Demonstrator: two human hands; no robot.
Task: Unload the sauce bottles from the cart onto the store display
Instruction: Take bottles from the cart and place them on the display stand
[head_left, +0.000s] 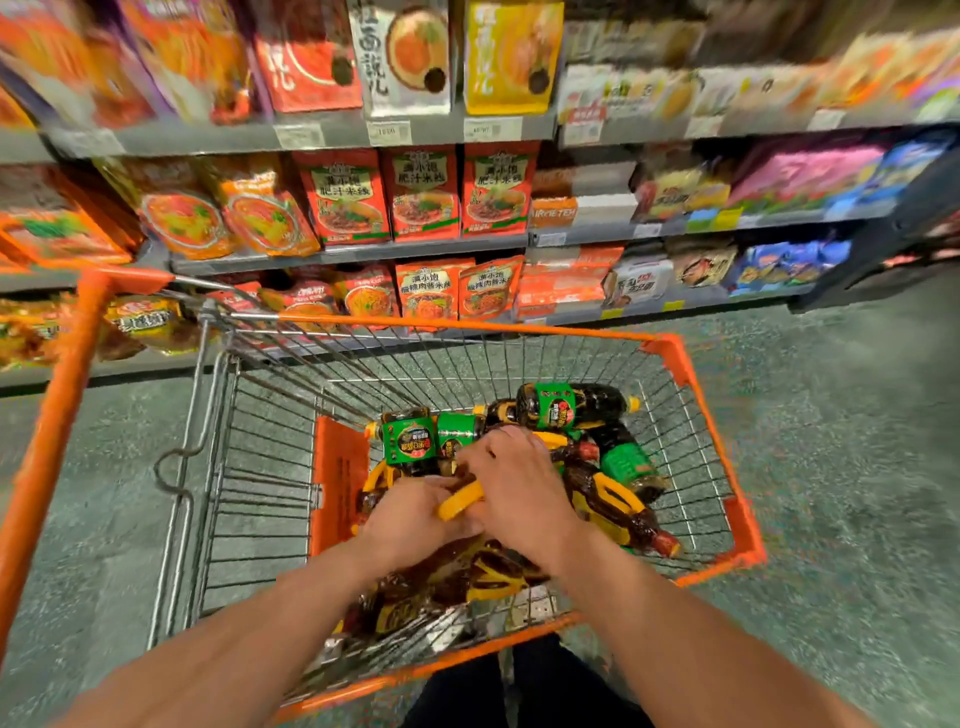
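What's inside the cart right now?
The cart holds dark sauce bottles with green labels and yellow handles. Both hands cover the middle of the pile, so the count is hidden.

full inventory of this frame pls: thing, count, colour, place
cart: one, grey wire with orange trim, centre, on the floor
sauce bottles: a pile, exact count unclear, dark with green labels and yellow handles, lying in the cart basket
yellow handle: one, between the two hands
orange panel: one, inside the basket, left of the pile
shelves: several tiers, grey, across the back
noodle packets: many, mostly red and orange, on the shelves; the edges are blurred
floor: grey-green, around the cart
left hand: in the basket, grip on the handle
right hand: on the pile, fingers curled at the same handle
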